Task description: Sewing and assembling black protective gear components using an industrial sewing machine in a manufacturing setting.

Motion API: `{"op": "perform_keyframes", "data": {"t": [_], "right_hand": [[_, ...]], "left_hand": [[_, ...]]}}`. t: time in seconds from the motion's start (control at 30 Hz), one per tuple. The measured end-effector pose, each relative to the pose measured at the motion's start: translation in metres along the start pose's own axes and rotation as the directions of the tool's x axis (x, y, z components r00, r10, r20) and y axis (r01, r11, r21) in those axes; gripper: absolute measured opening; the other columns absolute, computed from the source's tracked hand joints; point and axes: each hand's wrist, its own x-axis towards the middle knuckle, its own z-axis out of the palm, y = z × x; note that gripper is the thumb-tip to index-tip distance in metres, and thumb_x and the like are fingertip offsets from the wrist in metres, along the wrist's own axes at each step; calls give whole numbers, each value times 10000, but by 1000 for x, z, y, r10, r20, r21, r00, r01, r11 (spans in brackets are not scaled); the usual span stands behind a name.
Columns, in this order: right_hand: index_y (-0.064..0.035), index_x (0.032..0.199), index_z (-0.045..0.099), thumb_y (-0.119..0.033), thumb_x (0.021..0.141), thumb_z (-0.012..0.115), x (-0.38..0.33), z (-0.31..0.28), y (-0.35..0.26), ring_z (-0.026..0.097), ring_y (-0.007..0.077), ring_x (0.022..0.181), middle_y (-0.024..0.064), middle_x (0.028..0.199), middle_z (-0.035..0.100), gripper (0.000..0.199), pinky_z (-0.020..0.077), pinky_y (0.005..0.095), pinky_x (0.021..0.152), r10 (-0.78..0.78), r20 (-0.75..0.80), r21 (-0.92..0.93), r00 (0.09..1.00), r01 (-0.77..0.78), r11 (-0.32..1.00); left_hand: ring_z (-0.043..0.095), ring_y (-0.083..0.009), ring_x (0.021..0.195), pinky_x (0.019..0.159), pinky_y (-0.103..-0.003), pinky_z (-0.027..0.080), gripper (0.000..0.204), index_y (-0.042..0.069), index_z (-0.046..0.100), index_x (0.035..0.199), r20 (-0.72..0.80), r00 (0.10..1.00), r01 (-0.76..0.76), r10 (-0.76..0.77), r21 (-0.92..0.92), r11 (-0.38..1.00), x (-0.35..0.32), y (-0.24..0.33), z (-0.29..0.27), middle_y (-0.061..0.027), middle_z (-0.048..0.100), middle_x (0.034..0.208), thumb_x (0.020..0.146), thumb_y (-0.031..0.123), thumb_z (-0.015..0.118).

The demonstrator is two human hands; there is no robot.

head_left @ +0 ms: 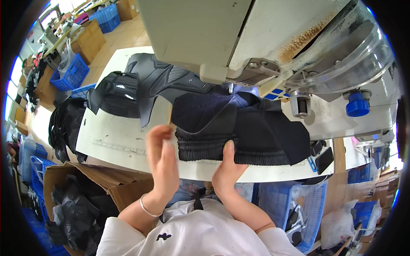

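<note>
A black fabric piece [260, 132] with a gathered elastic band along its near edge lies on the white sewing table [115, 132], below the machine head. My right hand [228, 173] grips the band's near edge, thumb on top and the other fingers hidden underneath. At the piece's left end, my left hand [163, 160] is raised, slightly blurred, its fingers bent and apart from the thumb. I see nothing held in it. Moulded black and dark grey panels [124, 91] lie beyond it, on the table's far left.
A large sewing machine [192, 38] overhangs the far side and right, with a blue knob [357, 104]. An open cardboard box [98, 179] of black pieces stands at the near left. A blue crate [314, 213] is at the near right. A black phone-like object [325, 160] lies at the table's right end.
</note>
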Motion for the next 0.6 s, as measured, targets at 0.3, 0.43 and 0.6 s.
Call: {"op": "perform_keyframes", "data": {"t": [0.3,0.43,0.6], "right_hand": [[-14,1299,417,-9,862,632,-43,-12,18,519,167,1123,84,1314,469,487,412,311,980,275,364,-79,890,-265,961],[-47,1417,242,50,863,562,-80,-22,13,613,220,1016,171,1259,508,647,480,306,883,431,781,-291,453,-347,892],[4,1370,346,-5,907,505,-83,-23,11,624,152,786,129,970,643,490,503,269,771,430,886,-414,174,-121,902]], "left_hand": [[520,-147,1103,981,-303,399,399,20,546,1204,339,901,292,-272,-8,956,83,54,-16,-45,584,1181,827,78,661],[523,-137,1104,1000,-304,378,398,24,581,1176,254,966,-27,-55,309,951,117,89,-113,-34,608,1167,791,52,680],[593,-194,1021,889,-316,490,563,-41,477,1269,87,986,65,-142,584,809,75,257,-240,-123,589,1173,790,148,706]]}}
